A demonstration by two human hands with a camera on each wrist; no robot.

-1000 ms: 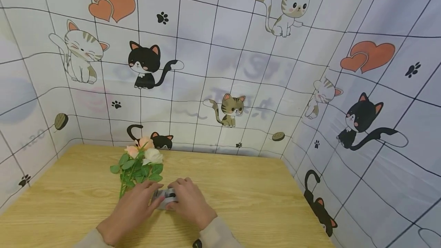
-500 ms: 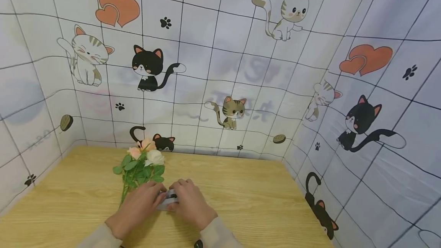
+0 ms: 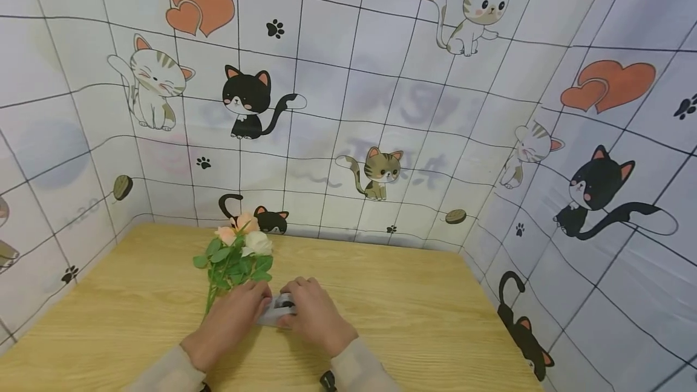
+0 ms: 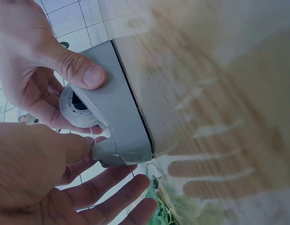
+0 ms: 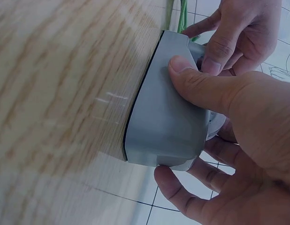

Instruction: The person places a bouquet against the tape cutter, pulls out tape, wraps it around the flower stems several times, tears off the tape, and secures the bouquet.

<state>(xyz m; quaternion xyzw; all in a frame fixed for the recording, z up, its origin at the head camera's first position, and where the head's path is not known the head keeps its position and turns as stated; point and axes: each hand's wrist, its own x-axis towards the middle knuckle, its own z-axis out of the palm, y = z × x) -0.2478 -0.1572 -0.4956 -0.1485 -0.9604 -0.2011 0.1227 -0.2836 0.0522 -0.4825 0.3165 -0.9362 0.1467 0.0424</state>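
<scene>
A grey tape dispenser (image 3: 268, 318) stands on the wooden table between both hands. My right hand (image 3: 318, 316) grips its body; in the right wrist view, the thumb presses one side and the fingers curl round the far side. A tape roll (image 4: 66, 108) sits in the dispenser, partly hidden by the right hand. At the dispenser's front end, my left hand (image 3: 238, 313) pinches with thumb and index finger, apparently on the clear tape's end. Its other fingers extend past the front in the left wrist view. The tape end itself is hardly visible.
Artificial-looking roses (image 3: 245, 235), peach and white with green leaves, lie on the table (image 3: 381, 295) just beyond the left hand. A cloth wall (image 3: 327, 89) printed with cats closes off the back and sides.
The left hand has moved in toward the dispenser's front end, and its thumb and index finger have closed there. The right hand stays on the dispenser. The head view has shifted slightly.
</scene>
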